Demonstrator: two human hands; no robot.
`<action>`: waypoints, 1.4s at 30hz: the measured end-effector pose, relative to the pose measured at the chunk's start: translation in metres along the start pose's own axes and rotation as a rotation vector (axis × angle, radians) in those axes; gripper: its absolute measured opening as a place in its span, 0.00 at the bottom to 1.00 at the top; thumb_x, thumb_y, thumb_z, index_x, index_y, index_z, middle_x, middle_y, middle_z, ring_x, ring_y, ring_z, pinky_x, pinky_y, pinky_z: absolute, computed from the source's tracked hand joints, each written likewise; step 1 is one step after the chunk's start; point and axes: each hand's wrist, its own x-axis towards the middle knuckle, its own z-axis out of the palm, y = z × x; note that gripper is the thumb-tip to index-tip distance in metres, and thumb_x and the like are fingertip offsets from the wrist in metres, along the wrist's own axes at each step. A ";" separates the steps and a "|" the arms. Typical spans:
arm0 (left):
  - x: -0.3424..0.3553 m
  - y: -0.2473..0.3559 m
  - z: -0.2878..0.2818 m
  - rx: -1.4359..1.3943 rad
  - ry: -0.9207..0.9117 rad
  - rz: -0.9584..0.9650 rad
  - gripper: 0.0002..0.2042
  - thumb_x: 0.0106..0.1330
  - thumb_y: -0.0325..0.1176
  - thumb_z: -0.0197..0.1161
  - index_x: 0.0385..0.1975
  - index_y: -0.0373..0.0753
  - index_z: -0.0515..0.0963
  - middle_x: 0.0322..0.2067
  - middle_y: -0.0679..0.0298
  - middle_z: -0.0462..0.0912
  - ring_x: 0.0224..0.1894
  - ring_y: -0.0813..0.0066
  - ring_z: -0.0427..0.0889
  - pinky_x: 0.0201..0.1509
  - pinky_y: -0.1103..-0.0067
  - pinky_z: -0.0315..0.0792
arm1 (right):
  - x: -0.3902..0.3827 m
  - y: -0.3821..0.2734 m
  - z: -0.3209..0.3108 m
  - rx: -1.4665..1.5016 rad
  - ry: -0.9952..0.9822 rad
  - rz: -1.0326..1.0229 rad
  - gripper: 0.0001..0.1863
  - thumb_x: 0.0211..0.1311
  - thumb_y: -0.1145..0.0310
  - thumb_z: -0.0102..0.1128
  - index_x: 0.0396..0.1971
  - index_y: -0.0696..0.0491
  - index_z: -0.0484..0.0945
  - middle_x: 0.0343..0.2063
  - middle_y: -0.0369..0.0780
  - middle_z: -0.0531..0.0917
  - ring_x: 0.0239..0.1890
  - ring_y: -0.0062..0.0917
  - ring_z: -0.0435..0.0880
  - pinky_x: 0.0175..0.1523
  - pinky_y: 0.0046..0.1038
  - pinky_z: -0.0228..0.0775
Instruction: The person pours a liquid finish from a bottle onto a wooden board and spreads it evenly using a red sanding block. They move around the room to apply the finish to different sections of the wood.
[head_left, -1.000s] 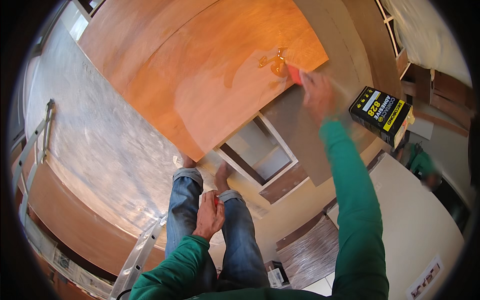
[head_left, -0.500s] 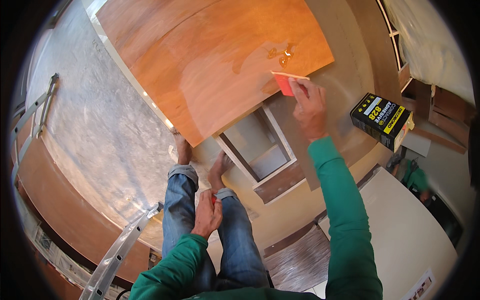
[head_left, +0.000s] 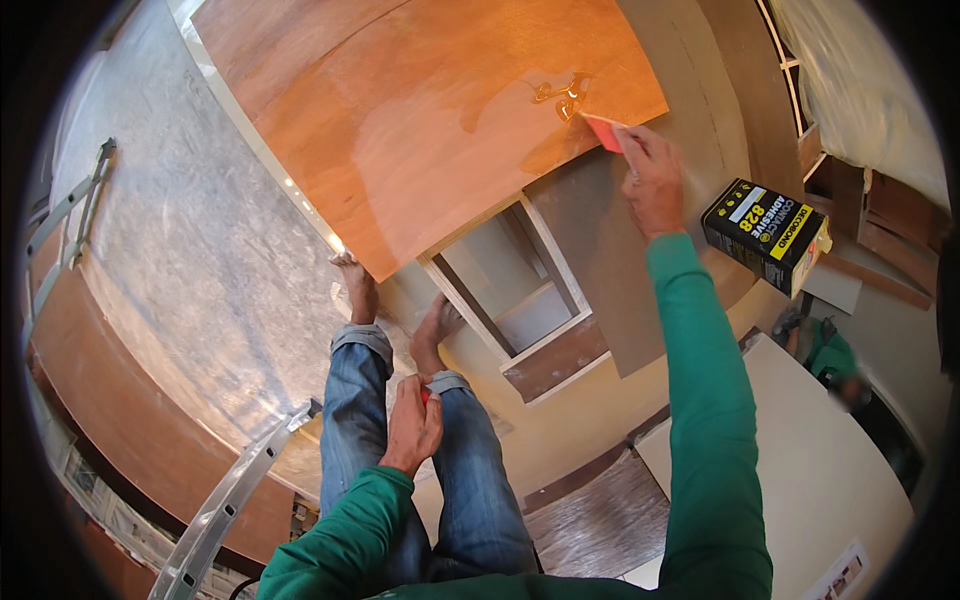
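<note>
You wear a plain, deep green top (head_left: 470,588) with long sleeves. The left sleeve (head_left: 345,525) and the right sleeve (head_left: 705,400) reach down to the wrists, and soft creases run across the cloth. Your jeans (head_left: 472,475) are blue denim, wrinkled and faded paler in places. The left cuff (head_left: 362,340) and the right cuff (head_left: 447,382) are turned up, showing a lighter, greyish blue. Your left hand (head_left: 413,428), right hand (head_left: 656,190), left foot (head_left: 360,287) and right foot (head_left: 432,328) are bare.

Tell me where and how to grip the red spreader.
Probably best to pinch the red spreader across its flat faces at the near end, coming from the near right, as the right hand does: its thin far edge faces the amber puddle.
</note>
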 end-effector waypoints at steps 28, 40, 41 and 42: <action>0.003 -0.005 -0.005 -0.044 0.038 -0.063 0.17 0.72 0.33 0.54 0.56 0.30 0.72 0.46 0.42 0.79 0.48 0.47 0.79 0.57 0.63 0.73 | 0.022 -0.034 -0.094 0.124 -0.191 0.444 0.25 0.65 0.75 0.69 0.62 0.58 0.74 0.41 0.44 0.83 0.43 0.35 0.85 0.49 0.37 0.77; 0.004 -0.011 -0.005 -0.079 0.016 -0.080 0.17 0.72 0.34 0.54 0.54 0.31 0.72 0.42 0.43 0.78 0.45 0.46 0.80 0.53 0.62 0.73 | 0.040 -0.024 -0.025 0.220 -0.197 0.069 0.16 0.68 0.77 0.57 0.53 0.53 0.80 0.42 0.47 0.84 0.46 0.47 0.83 0.52 0.43 0.77; 0.005 -0.011 -0.004 -0.068 0.043 -0.057 0.16 0.72 0.35 0.54 0.54 0.31 0.73 0.39 0.45 0.79 0.42 0.48 0.80 0.51 0.63 0.73 | 0.042 -0.024 -0.022 0.184 -0.185 0.014 0.17 0.66 0.78 0.57 0.54 0.52 0.81 0.43 0.45 0.84 0.47 0.45 0.82 0.52 0.42 0.77; 0.005 -0.012 -0.003 -0.070 0.038 -0.054 0.16 0.72 0.35 0.54 0.54 0.31 0.73 0.39 0.45 0.79 0.42 0.48 0.80 0.51 0.63 0.73 | 0.044 -0.023 -0.019 0.148 -0.174 -0.041 0.18 0.65 0.79 0.56 0.54 0.52 0.81 0.43 0.43 0.84 0.47 0.43 0.82 0.52 0.40 0.78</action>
